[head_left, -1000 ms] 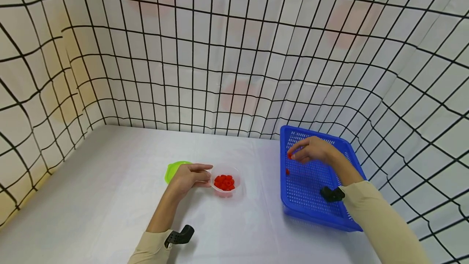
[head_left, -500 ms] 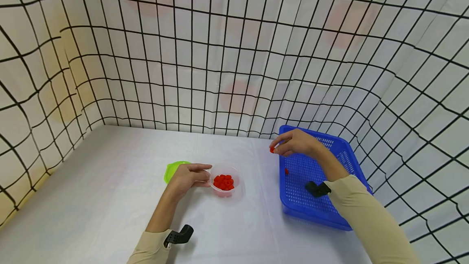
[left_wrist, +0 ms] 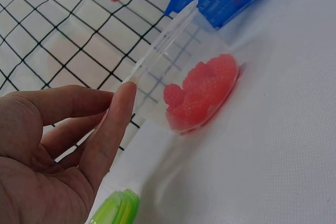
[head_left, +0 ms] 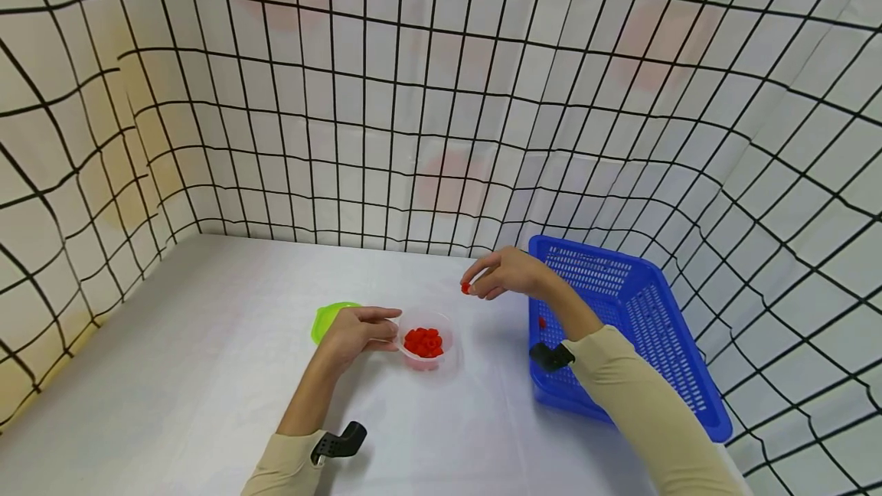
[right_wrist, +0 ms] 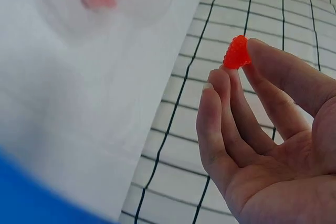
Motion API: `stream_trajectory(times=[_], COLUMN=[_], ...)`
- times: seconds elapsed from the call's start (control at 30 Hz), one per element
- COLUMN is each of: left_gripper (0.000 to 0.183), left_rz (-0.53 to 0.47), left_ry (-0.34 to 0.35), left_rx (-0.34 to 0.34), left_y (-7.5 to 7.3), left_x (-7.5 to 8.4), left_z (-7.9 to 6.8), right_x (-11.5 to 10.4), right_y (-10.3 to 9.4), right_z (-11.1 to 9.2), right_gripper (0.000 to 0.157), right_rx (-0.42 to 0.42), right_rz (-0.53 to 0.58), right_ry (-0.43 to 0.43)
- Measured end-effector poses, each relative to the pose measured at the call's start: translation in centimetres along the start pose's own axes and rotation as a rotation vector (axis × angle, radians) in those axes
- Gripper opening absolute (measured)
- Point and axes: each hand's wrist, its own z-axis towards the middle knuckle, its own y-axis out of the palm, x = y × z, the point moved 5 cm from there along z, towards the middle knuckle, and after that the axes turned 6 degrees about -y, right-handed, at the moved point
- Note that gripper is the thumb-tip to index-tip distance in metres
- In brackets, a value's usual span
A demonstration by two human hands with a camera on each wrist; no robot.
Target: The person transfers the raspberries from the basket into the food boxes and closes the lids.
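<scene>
A raspberry (right_wrist: pixel 237 52) is pinched between the thumb and fingers of my right hand (head_left: pixel 508 272), held above the table between the blue basket and the tub. With thumb and fingers, my left hand (head_left: pixel 358 337) pinches the rim of a clear plastic tub (left_wrist: pixel 157 72) standing on the table. Several red raspberries (head_left: pixel 423 343) lie heaped in the tub's bottom. One more raspberry (head_left: pixel 541 322) is inside the blue basket (head_left: pixel 654 305), near its left wall. Right behind my left hand lies a bright green lid (head_left: pixel 327 320), partly hidden by it.
A white cloth covers the table (head_left: pixel 207 343). Black wire mesh (head_left: pixel 386 136) over white sheeting rises along the back and both sides. The basket stands at the right, and my right forearm crosses over it.
My right hand has moved left, out from over the basket toward the tub, carrying the raspberry. My left hand and the tub have stayed in place.
</scene>
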Motion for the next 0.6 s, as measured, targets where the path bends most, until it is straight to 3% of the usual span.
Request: stream_trajectory(times=[0.6], left_gripper=[0.033], left_rz=[0.040], left_ry=[-0.026], left_rx=[0.024], left_y=[0.0], left_x=[-0.2], left_z=[0.3], right_x=[-0.3], right_y=[5.8], right_z=[3.1], right_gripper=[0.019], right_rx=[-0.095], right_rz=[0.063], right_ry=[0.016])
